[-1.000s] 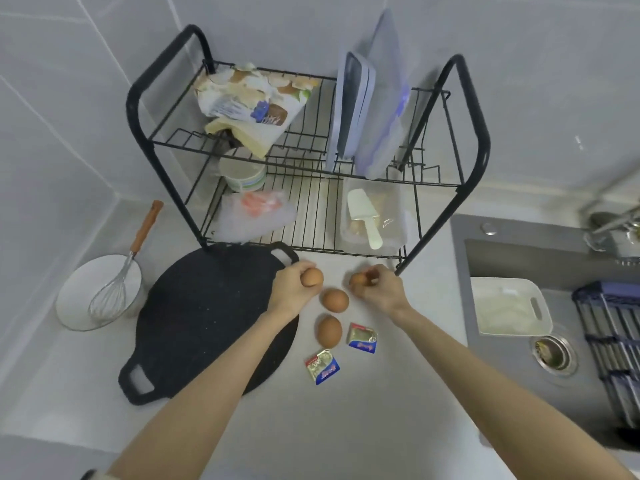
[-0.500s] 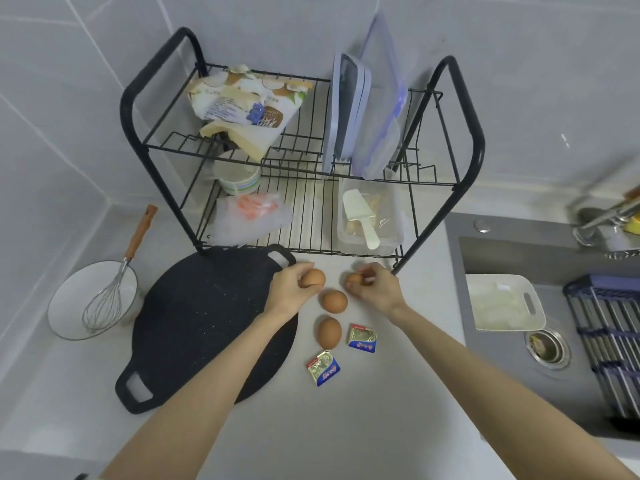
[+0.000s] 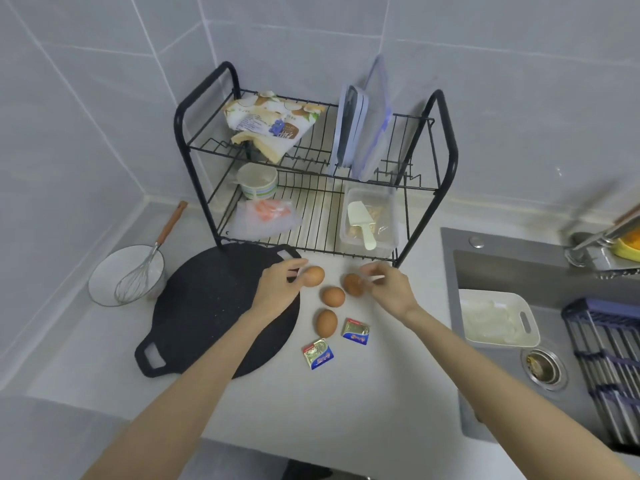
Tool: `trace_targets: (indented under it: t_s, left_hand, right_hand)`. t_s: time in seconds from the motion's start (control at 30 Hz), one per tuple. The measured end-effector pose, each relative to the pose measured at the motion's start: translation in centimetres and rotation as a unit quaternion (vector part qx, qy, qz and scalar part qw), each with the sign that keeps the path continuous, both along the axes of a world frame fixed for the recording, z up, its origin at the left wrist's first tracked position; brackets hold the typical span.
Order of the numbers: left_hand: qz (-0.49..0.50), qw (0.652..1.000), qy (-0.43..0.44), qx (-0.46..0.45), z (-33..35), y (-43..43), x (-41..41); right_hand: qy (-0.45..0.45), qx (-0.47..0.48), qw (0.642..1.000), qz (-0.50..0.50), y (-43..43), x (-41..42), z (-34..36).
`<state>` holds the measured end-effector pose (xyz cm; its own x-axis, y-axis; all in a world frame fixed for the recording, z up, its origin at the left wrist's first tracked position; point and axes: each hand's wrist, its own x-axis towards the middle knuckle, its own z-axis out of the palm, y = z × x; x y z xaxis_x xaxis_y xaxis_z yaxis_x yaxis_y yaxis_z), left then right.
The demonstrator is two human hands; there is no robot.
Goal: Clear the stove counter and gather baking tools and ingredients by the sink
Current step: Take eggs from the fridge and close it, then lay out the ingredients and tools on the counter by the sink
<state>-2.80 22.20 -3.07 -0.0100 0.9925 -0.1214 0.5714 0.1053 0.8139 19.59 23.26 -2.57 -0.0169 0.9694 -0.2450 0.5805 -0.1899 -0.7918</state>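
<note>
- The grey counter (image 3: pixel 346 403) runs from the tiled corner on the left to the sink (image 3: pixel 491 271) on the right. The sink's right part, its tap (image 3: pixel 595 239) and a blue slatted rack (image 3: pixel 609 358) are cut off by the edge of my view.
- The black wire shelf (image 3: pixel 446 140) stands at the far side of the counter. On top, a crumpled printed bag (image 3: pixel 270 123) carries blocks of small writing and a blue mark, and I can read none of it. Right of it, clear lids (image 3: pixel 363 126) stand on edge. Below are a striped cup (image 3: pixel 258 180), a plastic pouch (image 3: pixel 266 216) of something orange I cannot make out, and a clear box (image 3: pixel 367 220) with a pale scoop inside.
- The round black griddle (image 3: pixel 214 306) lies left of the middle, its far handle partly behind my left hand (image 3: pixel 277 289).
- A white tray (image 3: pixel 498 320) sits in the sink, beside the drain.
- A white bowl (image 3: pixel 104 282) at the left holds a whisk (image 3: pixel 138 275).
- My left thumb and fingers pinch the far left egg (image 3: pixel 313 276) at the griddle's right edge.
- My right hand (image 3: pixel 388 289) is at the far right egg (image 3: pixel 352 284). Its fingers are blurred, so I cannot tell whether they grip or only touch.
- The middle egg (image 3: pixel 333 296) and near egg (image 3: pixel 326 322) lie loose on the counter between griddle and sink.
- The far packet (image 3: pixel 356 332) and near packet (image 3: pixel 318 353), foil with red-and-blue labels, lie just beside the near egg. Their writing is too small to read.
</note>
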Motion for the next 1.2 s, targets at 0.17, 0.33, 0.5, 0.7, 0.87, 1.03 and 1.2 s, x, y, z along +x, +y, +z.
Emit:
trace_targets:
  t_s: [0.17,0.33,0.5,0.7,0.87,1.03,1.2]
  left_hand:
    - [0.041,0.998,-0.011,0.039,2.6,-3.4,0.7]
    - [0.079,0.994,-0.016,0.074,5.2,-7.5,1.5]
    - [0.114,0.989,-0.003,0.098,7.4,-10.8,1.0]
    - [0.132,0.98,0.011,0.147,11.4,-11.6,-1.5]
    - [0.128,0.972,0.041,0.195,15.6,-8.7,-5.2]
    - [0.083,0.962,0.063,0.254,18.7,-4.0,-9.1]
    - [0.01,0.932,0.204,0.3,19.6,3.0,-13.4]
  right_hand:
    - [0.023,0.033,0.998,0.043,-2.2,0.7,2.1]
    - [0.061,0.073,0.991,0.093,-4.7,1.1,4.9]
    - [0.082,0.104,0.981,0.141,-6.6,0.7,7.7]
    - [0.1,0.166,0.964,0.182,-6.6,-2.6,11.8]
    - [0.077,0.255,0.942,0.205,-3.8,-7.5,15.7]
    - [-0.001,0.334,0.924,0.187,1.2,-12.6,18.5]
    - [-0.139,0.324,0.922,0.159,8.5,-17.2,18.4]
